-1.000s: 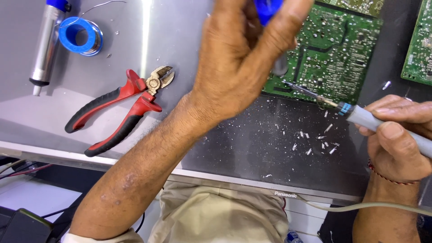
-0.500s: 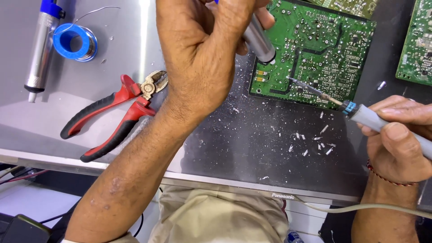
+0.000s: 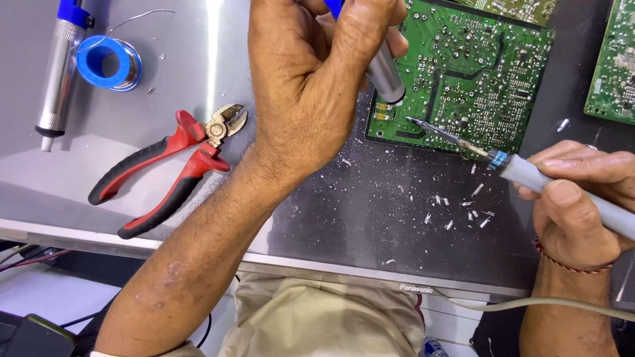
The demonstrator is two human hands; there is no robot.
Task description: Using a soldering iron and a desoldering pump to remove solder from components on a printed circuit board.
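Green circuit board lies on our dark bench, its solder side up. Our left hand is wrapped around a silver desoldering pump, nozzle seemingly touching the board's lower left. Our right hand grips a grey soldering iron, tip on the board just beside the nozzle. Red cutters lie well left.

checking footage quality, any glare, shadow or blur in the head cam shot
Head view: a bright vertical glare streak runs down the metal worktop; the left hand casts a soft shadow beside the circuit board; focus is sharp on the soldering iron and red cutters, no motion blur.
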